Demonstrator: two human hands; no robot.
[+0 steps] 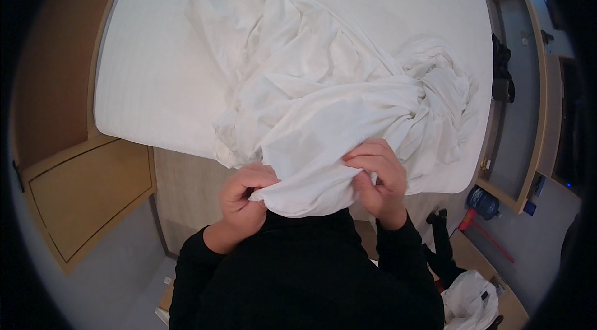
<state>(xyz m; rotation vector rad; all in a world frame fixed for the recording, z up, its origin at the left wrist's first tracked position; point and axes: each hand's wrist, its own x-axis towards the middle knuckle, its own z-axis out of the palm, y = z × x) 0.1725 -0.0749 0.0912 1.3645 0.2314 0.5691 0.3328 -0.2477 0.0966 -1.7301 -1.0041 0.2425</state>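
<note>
A large white bed sheet (323, 84) lies bunched in loose folds across the bed, its near edge pulled over the side toward my body. My left hand (244, 198) is closed on a corner of that edge, thumb and fingers pinched together. Farther right, my right hand (379, 177) grips the same edge between thumb and fingers. Between the two hands the cloth hangs fairly smooth against my black top. To the right of it the fabric is twisted into a tight knot of creases.
Under the sheet is a white mattress (149, 75). At left stand a brown headboard (59, 62) and a wooden nightstand (93, 190). On the right are a wooden desk frame (528, 112), a blue water jug (483, 202) and a white bag (471, 302).
</note>
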